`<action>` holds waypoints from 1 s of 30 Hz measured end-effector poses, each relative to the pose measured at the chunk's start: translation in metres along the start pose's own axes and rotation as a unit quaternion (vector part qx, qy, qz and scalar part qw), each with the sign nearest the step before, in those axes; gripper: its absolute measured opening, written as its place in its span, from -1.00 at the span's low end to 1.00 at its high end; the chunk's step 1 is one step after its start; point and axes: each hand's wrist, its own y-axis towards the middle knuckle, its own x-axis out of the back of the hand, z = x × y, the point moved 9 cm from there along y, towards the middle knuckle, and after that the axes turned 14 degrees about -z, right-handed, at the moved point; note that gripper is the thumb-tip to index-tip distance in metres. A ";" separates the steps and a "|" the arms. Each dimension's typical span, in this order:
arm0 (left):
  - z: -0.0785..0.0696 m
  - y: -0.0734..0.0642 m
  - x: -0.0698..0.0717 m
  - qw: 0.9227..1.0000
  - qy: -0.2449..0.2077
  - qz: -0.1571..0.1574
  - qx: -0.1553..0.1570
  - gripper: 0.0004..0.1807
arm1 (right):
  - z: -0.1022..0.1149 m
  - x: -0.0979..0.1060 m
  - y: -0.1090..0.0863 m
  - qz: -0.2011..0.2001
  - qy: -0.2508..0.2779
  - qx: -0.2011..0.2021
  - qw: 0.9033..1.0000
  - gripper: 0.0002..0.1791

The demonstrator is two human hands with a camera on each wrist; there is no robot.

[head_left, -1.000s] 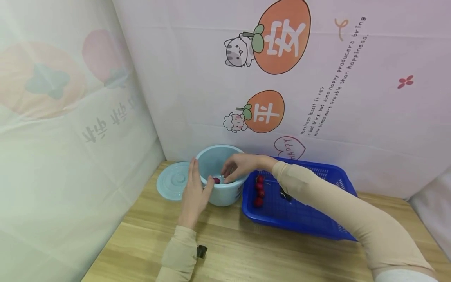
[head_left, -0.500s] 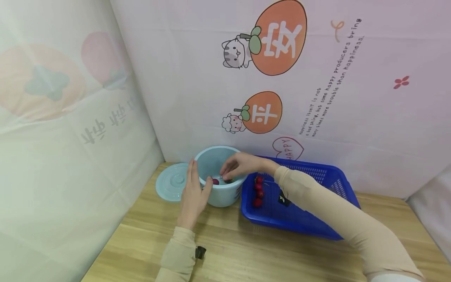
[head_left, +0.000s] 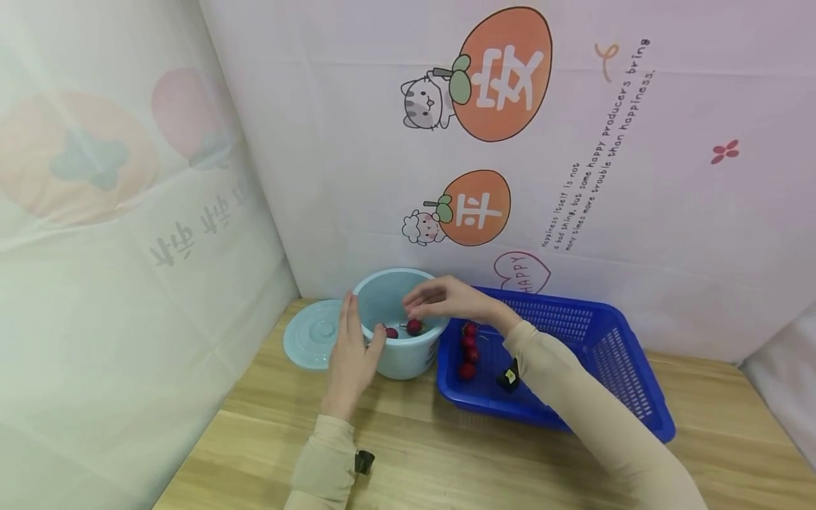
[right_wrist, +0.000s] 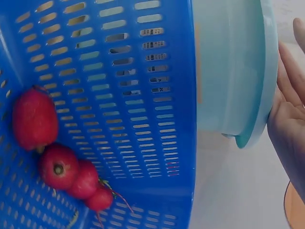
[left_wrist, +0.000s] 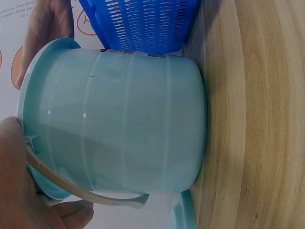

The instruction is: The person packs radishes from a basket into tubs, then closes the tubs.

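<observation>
A light blue bucket (head_left: 404, 360) stands upright on the table, with two red radishes, one radish (head_left: 414, 326) and another radish (head_left: 390, 332), lying inside it. My left hand (head_left: 352, 354) rests against the left side and front of its rim, fingers fairly straight; the bucket's handle (left_wrist: 86, 193) passes beside that hand in the left wrist view. My right hand (head_left: 449, 297) hovers over the right side of the opening, fingers loosely bent and apart from the radish below. Several more radishes (right_wrist: 35, 119) lie in a row in the blue basket (head_left: 535, 411).
Left of the bucket lies its round light blue lid (head_left: 309, 336). The basket sits close against the bucket's right side, under my right forearm. A printed cloth (head_left: 357, 142) hangs behind the wooden table (head_left: 433, 453).
My right hand has let go of a radish at the bucket's bottom and lifted slightly, so the radish now shows. My left hand has stayed on the rim.
</observation>
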 end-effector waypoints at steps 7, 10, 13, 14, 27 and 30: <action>0.000 -0.001 0.000 1.000 -0.002 -0.006 -0.001 -0.13 | -0.010 0.006 -0.007 -0.013 0.075 0.001 0.997 -0.61; -0.001 -0.001 0.000 1.000 -0.002 -0.007 -0.004 -0.13 | -0.011 0.010 -0.009 -0.008 0.123 0.027 0.992 -0.56; -0.001 0.000 0.000 1.000 0.000 -0.006 -0.004 -0.13 | -0.014 0.016 -0.010 -0.006 0.176 0.046 0.983 -0.49; 0.000 0.000 0.000 1.000 0.000 -0.005 -0.003 -0.13 | -0.015 0.018 -0.010 -0.006 0.190 0.049 0.981 -0.46; 0.000 0.001 0.001 1.000 -0.007 -0.008 -0.004 -0.13 | -0.028 0.040 -0.017 -0.082 0.250 0.039 0.964 -0.68; -0.001 0.002 0.000 1.000 -0.010 -0.008 -0.009 -0.13 | -0.040 0.056 -0.022 -0.134 0.250 0.027 0.959 -0.72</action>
